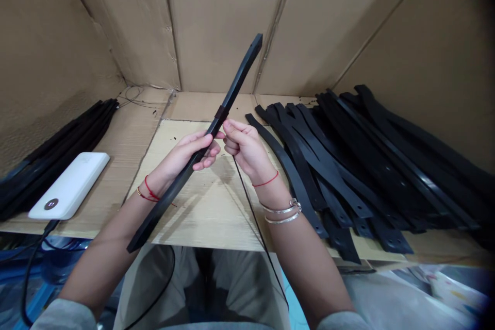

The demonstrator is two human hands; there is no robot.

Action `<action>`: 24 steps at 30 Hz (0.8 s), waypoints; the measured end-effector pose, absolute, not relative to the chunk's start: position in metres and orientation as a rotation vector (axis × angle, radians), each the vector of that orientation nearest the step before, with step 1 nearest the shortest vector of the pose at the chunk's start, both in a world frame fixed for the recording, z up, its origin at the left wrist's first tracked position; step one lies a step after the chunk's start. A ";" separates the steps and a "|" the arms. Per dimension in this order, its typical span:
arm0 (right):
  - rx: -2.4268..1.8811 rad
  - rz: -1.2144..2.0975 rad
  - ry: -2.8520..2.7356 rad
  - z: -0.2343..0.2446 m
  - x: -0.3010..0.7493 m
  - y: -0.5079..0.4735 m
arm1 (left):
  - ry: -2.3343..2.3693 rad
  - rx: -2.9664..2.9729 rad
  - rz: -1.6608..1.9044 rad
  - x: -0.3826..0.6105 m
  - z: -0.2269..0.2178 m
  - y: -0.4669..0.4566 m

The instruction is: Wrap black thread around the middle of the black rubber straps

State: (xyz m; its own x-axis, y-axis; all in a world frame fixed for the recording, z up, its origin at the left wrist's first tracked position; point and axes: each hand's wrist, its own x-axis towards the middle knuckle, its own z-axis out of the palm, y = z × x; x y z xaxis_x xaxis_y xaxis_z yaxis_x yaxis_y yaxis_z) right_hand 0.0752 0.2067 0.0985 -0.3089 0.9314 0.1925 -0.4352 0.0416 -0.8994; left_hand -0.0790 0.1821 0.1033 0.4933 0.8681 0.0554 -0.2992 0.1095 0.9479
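A long, black, slightly curved strip (181,178) is held at a slant above the board, its far end up towards the back wall. My left hand (197,149) is closed round the middle of it, thumb on top. Just above that grip, a narrow dark brown band (221,113) circles the strip; it looks like wound cord. Beside the strip, my right hand (243,144) pinches a thin black cord (247,193), which hangs from under the fingers past the table edge to my lap. Whether the cord joins the band is hidden by the fingers.
Many loose black strips (309,154) lie piled on the right of the table. At left is another bundle of black strips (73,139), with a white power bank (69,185) and its cable in front. Cardboard walls (228,26) enclose the back and sides.
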 end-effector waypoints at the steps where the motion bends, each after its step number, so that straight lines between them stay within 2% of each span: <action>1: -0.611 1.533 -1.169 0.099 0.075 0.206 | 0.593 1.132 0.935 -0.079 0.103 0.182; 7: -0.609 1.490 -1.167 0.100 0.075 0.203 | 0.440 1.023 0.855 -0.078 0.100 0.181; 15: -0.646 1.433 -1.136 0.099 0.073 0.202 | 0.705 1.081 0.930 -0.078 0.095 0.181; 24: -0.540 1.588 -1.157 0.097 0.076 0.205 | 0.690 1.241 1.019 -0.074 0.100 0.175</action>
